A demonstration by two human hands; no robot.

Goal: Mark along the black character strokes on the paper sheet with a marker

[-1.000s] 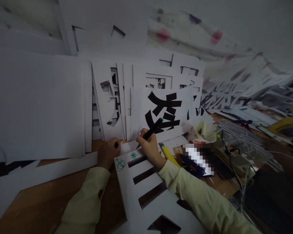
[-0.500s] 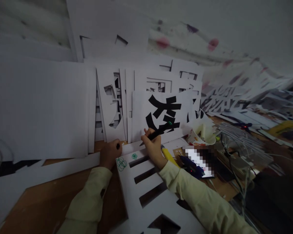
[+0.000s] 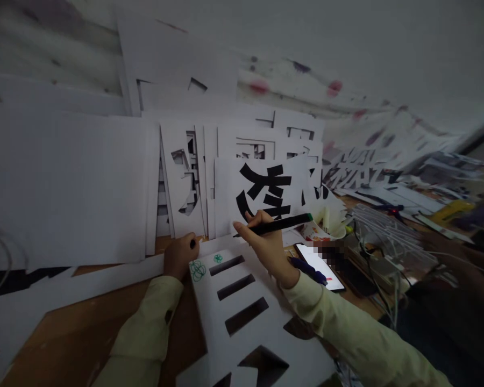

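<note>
Right hand [image 3: 266, 248]: grip closed round a black marker [image 3: 280, 225], fingers pinching near the nib end, green end pointing off to the right. Nib is over the top edge of the slotted white board [image 3: 276, 336]; can't tell if touching. Board runs below the grip, toward the person. Left hand [image 3: 180, 255]: curled fist by the board's top-left corner, small black item [image 3: 192, 243] in its grip, only the round end showing. Two green flower doodles [image 3: 197, 270] between the hands, slightly below. Beyond right grip, sheet with black character [image 3: 226, 188], upright. Phone [image 3: 312, 257] just right of that grip.
</note>
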